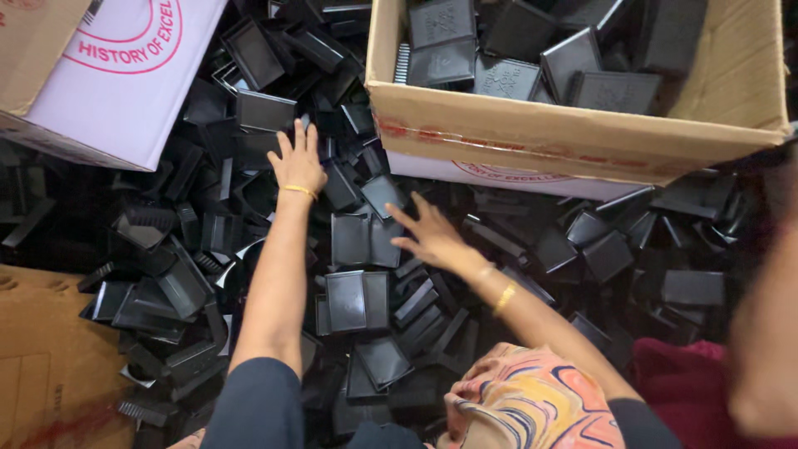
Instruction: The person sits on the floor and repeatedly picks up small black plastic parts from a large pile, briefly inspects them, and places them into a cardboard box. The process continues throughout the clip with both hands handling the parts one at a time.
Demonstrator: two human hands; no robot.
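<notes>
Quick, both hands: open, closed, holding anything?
Left hand: open, flat on the heap of black square plastic covers, holding nothing.
Right hand: open, fingers spread over the covers, empty.

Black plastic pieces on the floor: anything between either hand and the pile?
Nothing visible. The left hand lies flat on the black plastic pieces near the white carton. The right hand hovers just over the pile, fingers spread, below the open cardboard box. Neither hand holds anything.
</notes>
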